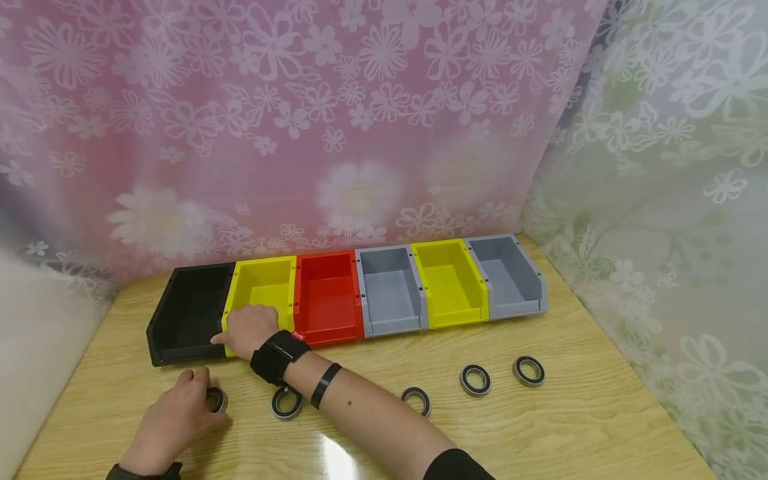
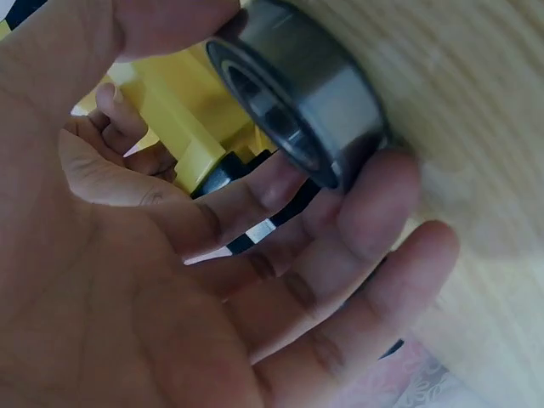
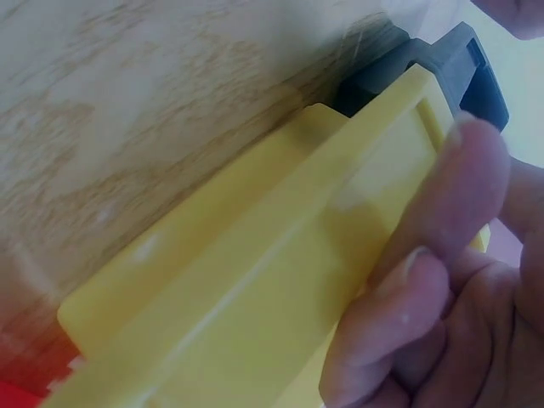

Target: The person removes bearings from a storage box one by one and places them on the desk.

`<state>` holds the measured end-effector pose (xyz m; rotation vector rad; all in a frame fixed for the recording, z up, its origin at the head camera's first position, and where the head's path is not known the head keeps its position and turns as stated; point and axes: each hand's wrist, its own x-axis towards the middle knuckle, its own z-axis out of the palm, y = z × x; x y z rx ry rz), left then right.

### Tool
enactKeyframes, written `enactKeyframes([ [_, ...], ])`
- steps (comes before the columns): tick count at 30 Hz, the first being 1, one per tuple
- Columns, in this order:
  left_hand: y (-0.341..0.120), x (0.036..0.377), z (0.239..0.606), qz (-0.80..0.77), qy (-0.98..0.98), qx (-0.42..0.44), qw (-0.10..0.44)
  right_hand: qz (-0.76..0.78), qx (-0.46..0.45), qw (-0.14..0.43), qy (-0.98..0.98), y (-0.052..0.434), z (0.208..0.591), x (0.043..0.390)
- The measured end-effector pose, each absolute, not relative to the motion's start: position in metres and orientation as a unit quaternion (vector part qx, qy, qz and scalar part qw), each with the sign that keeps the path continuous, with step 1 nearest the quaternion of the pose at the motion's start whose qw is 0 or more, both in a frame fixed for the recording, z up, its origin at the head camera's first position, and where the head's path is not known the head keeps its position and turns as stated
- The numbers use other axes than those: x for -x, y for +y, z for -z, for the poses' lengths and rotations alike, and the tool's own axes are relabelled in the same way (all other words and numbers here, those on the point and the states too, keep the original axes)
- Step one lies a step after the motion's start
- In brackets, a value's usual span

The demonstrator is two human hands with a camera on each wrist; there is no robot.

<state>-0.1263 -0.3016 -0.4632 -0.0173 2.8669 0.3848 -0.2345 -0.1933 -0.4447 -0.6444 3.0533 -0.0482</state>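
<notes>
We see our left hand (image 1: 174, 417) pinching a steel bearing (image 1: 217, 399), black-sealed and ring-shaped, on the worktop (image 1: 570, 427); our right hand (image 1: 249, 330) grips the yellow bin (image 1: 264, 283).

The surface (image 1: 540, 427) is pale wood grain with a glossy sheen. The bins (image 1: 390, 293) look like smooth matt plastic, and the bearing (image 2: 297, 93) is brushed metal.

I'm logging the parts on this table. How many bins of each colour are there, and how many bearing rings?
Black bin: 1
Yellow bins: 2
Red bin: 1
Grey bins: 2
Bearing rings: 5
Total: 11
</notes>
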Motion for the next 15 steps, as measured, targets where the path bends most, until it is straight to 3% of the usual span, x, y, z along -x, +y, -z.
enactKeyframes([
  [8, -0.295, 0.132, 0.453, -0.115, 0.986, -0.015, 0.116, 0.049, 0.227, 0.054, 0.971, -0.181, 0.441, 0.236],
  [15, -0.279, 0.138, 0.440, -0.136, 0.990, -0.032, 0.030, 0.090, 0.282, 0.095, 0.950, -0.156, 0.428, 0.233],
])
